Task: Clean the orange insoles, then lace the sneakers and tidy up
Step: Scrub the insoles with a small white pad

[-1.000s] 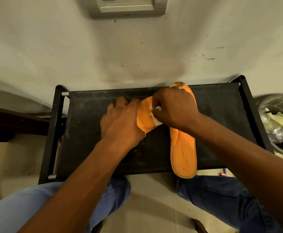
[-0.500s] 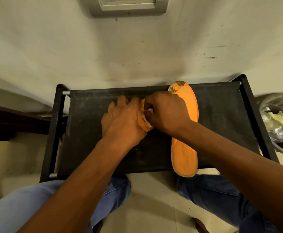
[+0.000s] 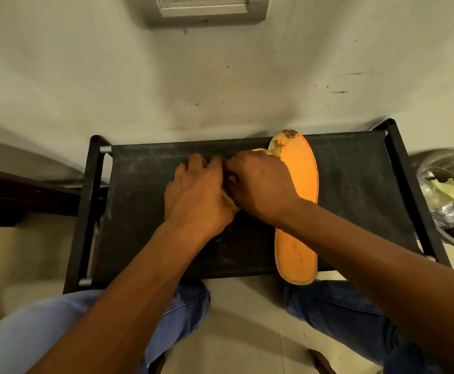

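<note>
One orange insole (image 3: 301,184) lies lengthwise on the right part of the black rack top (image 3: 144,211), its worn toe at the far edge and its heel hanging over the near edge. A second orange insole (image 3: 259,151) is almost wholly hidden under my two hands; only a sliver shows. My left hand (image 3: 196,197) lies on top of that insole and holds it down. My right hand (image 3: 261,184) pinches a small white wipe (image 3: 227,195) against the insole, right beside my left hand.
A round bin (image 3: 447,195) with crumpled waste stands at the right of the rack. A wall with a switch plate (image 3: 204,6) rises behind. Dark furniture (image 3: 18,195) sits at the left. My knees in blue jeans are below the rack.
My right hand has slid the wipe leftward along the hidden insole, up against my left hand. More of the right insole's toe now shows. My left hand has stayed in place.
</note>
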